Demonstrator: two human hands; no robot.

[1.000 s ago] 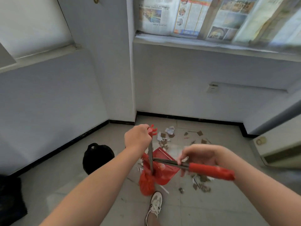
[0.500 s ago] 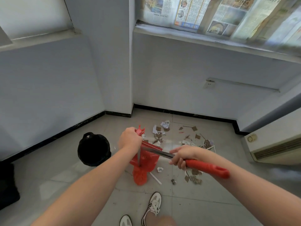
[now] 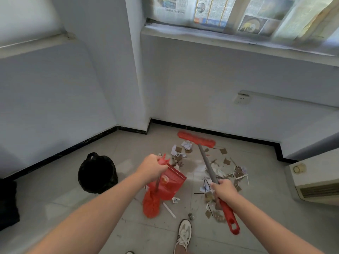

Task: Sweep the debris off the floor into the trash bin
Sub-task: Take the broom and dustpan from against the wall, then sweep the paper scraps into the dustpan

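The right hand (image 3: 222, 189) swings the broom (image 3: 207, 163) from crosswise to 12 o'clock. The broom head (image 3: 196, 139) now rests beyond the debris (image 3: 225, 161), near the baseboard (image 3: 238, 136).

Both forearms outstretched, left hand (image 3: 152, 168) round dustpan handle (image 3: 163, 160), right hand (image 3: 224, 188) round broom handle (image 3: 207, 164).

The broom (image 3: 207, 162) is showing red bristles and a grey shaft; the dustpan (image 3: 172, 182) is showing red, the trash bin (image 3: 97, 173) black.

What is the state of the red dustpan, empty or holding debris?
Empty, as far as visible: the dustpan shows bare red with a printed mark; the debris lies on the floor.
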